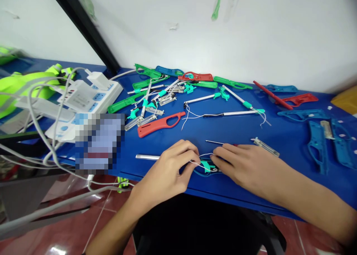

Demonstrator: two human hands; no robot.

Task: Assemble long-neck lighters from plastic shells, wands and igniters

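Near the desk's front edge, my left hand (178, 165) is closed, thumb and fingertips pinching a thin white wire (203, 166). My right hand (245, 165) is beside it with bent fingers closed at another stretch of this wire. Between and below the hands is a half-built lighter in a blue shell, with a turquoise trigger (205, 166) showing. Its silver tube (146, 157) sticks out left from under my left hand. A thin screwdriver shaft (213, 142) reaches out beyond my right fingers; its handle is mostly hidden. A clear fuel tank (266, 147) lies behind my right wrist.
A red lighter shell (161, 124) and several tubes, wires and tanks lie at the back. Blue shells (318, 147) are at the right. A white power strip (108, 95) with chargers and cables, and a blurred phone (102, 143), occupy the left. A white wall (195, 42) stands behind.
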